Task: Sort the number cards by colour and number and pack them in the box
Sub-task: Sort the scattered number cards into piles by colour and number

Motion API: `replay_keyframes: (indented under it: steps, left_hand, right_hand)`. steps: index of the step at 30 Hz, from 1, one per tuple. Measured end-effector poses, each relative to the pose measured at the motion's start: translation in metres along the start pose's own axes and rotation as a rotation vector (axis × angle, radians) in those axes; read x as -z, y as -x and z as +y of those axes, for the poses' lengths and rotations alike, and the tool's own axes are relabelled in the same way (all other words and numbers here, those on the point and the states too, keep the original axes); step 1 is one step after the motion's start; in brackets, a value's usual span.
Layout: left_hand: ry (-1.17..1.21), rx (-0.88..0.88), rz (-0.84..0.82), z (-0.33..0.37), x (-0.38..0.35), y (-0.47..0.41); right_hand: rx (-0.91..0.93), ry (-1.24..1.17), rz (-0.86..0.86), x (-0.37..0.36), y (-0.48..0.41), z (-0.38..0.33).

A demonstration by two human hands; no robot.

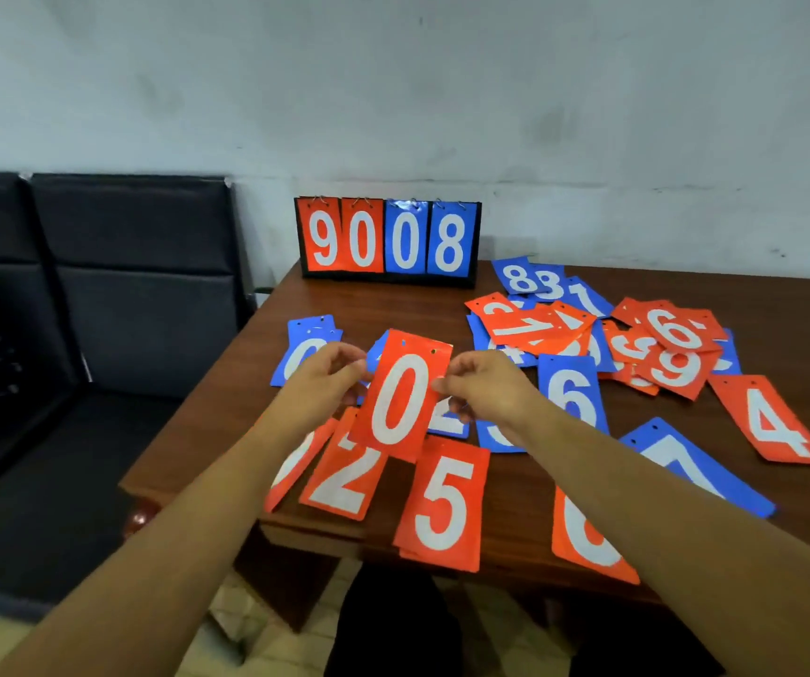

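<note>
Both my hands hold a red card with a white 0 (pixel 400 395) above the table. My left hand (pixel 327 378) pinches its left edge and my right hand (pixel 479 383) pinches its right edge. Under it lie a red 2 (pixel 347 473), a red 5 (pixel 444 503), a blue 0 (pixel 303 351) and a blue 6 (pixel 574 393). A red 4 (pixel 769 420) and a blue 7 (pixel 691 464) lie to the right. A mixed heap of red and blue cards (pixel 603 329) sits further back. No box is visible.
A black flip scoreboard (pixel 388 241) showing 9 0 0 8 stands at the back of the brown wooden table (pixel 501 495), against the white wall. A dark sofa (pixel 90 295) is on the left. Some cards overhang the table's near edge.
</note>
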State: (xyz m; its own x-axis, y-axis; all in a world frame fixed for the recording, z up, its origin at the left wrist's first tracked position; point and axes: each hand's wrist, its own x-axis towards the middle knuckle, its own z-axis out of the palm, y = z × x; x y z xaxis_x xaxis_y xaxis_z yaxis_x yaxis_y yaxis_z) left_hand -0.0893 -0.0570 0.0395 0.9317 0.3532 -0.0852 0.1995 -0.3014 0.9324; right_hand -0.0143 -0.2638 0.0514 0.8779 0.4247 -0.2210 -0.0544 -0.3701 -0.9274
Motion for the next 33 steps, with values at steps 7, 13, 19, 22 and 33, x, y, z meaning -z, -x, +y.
replay_keyframes:
  steps: [7, 13, 19, 22, 33]
  left_hand:
    - [-0.712, 0.014, -0.039, -0.070, 0.073, 0.012]
    - [-0.686, 0.079, 0.022, -0.082, 0.085, 0.015]
    - [-0.618, 0.109, 0.111, -0.089, 0.092, 0.013]
    - [-0.663, 0.084, 0.060, -0.094, 0.088, 0.011]
    - [-0.625, -0.017, 0.221, -0.068, 0.067, -0.012]
  right_hand:
    - [-0.098, 0.060, -0.113, -0.056, -0.009, -0.003]
    - [-0.200, -0.044, -0.253, -0.118, -0.013, -0.007]
    - [-0.147, 0.267, -0.168, -0.164, -0.048, 0.005]
    - [-0.093, 0.446, -0.114, -0.173, -0.052, 0.007]
    - [0.247, 0.718, 0.138, -0.094, -0.041, 0.001]
